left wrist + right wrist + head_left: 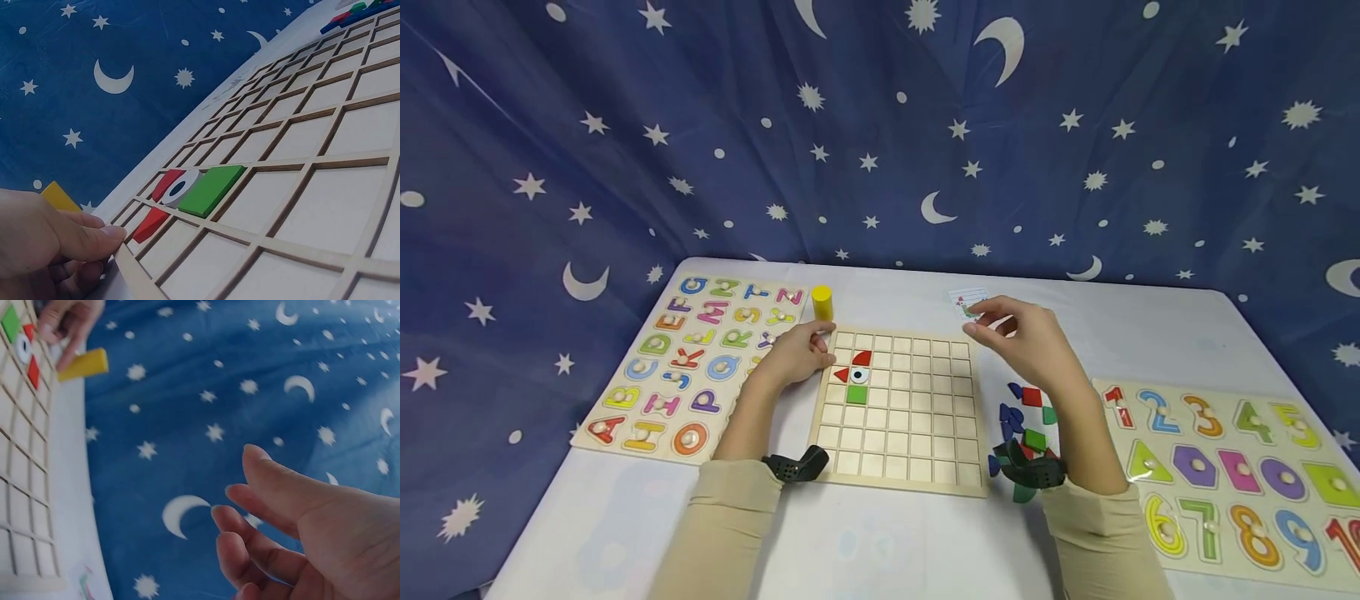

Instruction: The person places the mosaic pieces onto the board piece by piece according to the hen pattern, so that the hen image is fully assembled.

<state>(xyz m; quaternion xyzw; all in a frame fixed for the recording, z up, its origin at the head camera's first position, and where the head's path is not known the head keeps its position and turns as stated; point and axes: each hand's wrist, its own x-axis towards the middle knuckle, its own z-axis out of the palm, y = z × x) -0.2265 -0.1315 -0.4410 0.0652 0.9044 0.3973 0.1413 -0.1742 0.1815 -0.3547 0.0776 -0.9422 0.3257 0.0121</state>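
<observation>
A wooden grid board (917,433) lies in the middle of the table. Near its upper left corner sit a red quarter-round piece (862,358), a red triangle (842,375), a white piece with a black dot (859,376) and a green square (857,394). My left hand (797,354) touches the board's left edge with thumb and index finger, close to an upright yellow cylinder (822,303). My right hand (1030,337) is raised near a small printed card (964,298), partly covering it from the head camera. Its fingers are loosely bent with nothing between them in the right wrist view (294,531).
Several loose coloured pieces (1032,397) lie right of the board, partly behind the right forearm. A letter puzzle board (625,379) lies at left, a number and shape puzzle board (1217,433) at right. A starry blue curtain (880,125) hangs behind the white table.
</observation>
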